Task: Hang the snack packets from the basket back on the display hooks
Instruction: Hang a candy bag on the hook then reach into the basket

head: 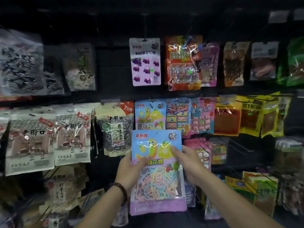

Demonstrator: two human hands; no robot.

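Head view: two pale seed packets (31,142) hang side by side, well to the left of the left hand. A third seed packet (115,129), with a dark window, hangs up and to the left of that hand, nearer to it.

A dark bracelet (122,190) sits on the left wrist. The left hand (130,170) grips the left edge of the candy packet (158,183): thumb curled over the front, fingers hidden behind.

The candy packet is held upright between both hands, in front of the display, touching no hook. It is blue at the top, with a clear window of pastel strands in its lower half and a purple band at the bottom. Its hang hole is at the top edge, above both hands.

A matching packet (149,114) hangs on a hook directly above the held packet, its lower part covered by it. A purple grape packet (146,61) hangs higher, well above the hands.

The right hand (189,163) grips the right edge of the candy packet: thumb pressed on the front, fingers behind.

A pink packet (203,116) hangs up and to the right of the right hand. Yellow packets (250,116) hang farther right.
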